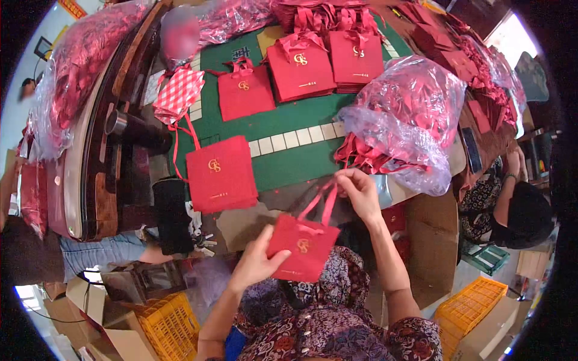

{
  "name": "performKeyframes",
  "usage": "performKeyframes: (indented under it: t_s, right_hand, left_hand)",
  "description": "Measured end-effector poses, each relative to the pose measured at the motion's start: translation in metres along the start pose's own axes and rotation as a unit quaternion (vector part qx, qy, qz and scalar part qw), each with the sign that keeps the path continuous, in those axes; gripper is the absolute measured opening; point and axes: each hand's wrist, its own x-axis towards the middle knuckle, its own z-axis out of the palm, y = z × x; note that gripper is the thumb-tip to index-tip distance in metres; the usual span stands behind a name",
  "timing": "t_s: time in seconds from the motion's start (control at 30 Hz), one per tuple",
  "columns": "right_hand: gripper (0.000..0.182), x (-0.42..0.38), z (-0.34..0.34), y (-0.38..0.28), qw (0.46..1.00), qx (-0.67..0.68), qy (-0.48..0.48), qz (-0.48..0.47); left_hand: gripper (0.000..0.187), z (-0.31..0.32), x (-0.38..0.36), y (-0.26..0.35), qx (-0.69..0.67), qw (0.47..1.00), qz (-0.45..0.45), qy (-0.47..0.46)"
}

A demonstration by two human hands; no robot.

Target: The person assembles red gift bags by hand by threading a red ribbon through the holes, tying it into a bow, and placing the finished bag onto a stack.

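Observation:
A small red gift bag (304, 248) with a gold emblem hangs before my body. My left hand (260, 262) pinches its left side, thumb across the front. Above the bag, my right hand (359, 191) holds the top of its ribbon handle (328, 204), fingers pinched together. Up and to the left, a stack of red bags (221, 174) lies at the table's near edge, its ribbon looping up to the left. Just beyond my right hand, red ribbons (367, 157) spill out of a clear plastic sack (415, 114).
Red bags (300, 66) stand in piles on the green table (283, 171), beside a row of white tiles (298, 138). A dark cup (123, 124) sits left. Below are a cardboard box (430, 243) and yellow crates (168, 325). People are at both sides, one in a black cap (530, 216).

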Motion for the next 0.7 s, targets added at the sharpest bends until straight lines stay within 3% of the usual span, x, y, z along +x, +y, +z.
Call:
performKeyframes:
  t_s: [0.1, 0.17, 0.23, 0.3, 0.4, 0.57, 0.7]
  right_hand:
    - [0.016, -0.006, -0.002, -0.013, 0.996, -0.041, 0.058, -0.051]
    - [0.014, -0.013, -0.005, -0.021, 0.953, -0.228, 0.137, -0.148]
    - [0.016, -0.012, -0.011, -0.019, 0.931, -0.268, 0.151, -0.195]
    - [0.019, -0.012, -0.014, -0.016, 0.911, -0.332, 0.142, -0.198]
    - [0.022, -0.006, -0.012, -0.015, 0.873, -0.397, 0.098, -0.267]
    - [0.014, 0.002, -0.011, -0.008, 0.855, -0.440, 0.085, -0.259]
    - [0.012, -0.002, -0.014, -0.008, 0.853, -0.442, 0.087, -0.262]
  left_hand:
    - [0.046, -0.015, 0.001, 0.019, -0.002, 0.989, 0.091, 0.116]
    - [0.042, -0.022, 0.001, 0.041, 0.038, 0.975, 0.108, 0.191]
    - [0.036, -0.021, 0.003, 0.051, 0.038, 0.966, 0.126, 0.220]
    - [0.033, -0.018, 0.001, 0.065, 0.210, 0.931, 0.148, 0.258]
    - [0.044, 0.003, 0.004, 0.083, 0.345, 0.899, 0.163, 0.216]
    - [0.056, 0.059, 0.019, 0.050, 0.353, 0.918, 0.136, 0.117]
    - [0.060, 0.075, 0.030, 0.030, 0.369, 0.914, 0.131, 0.107]
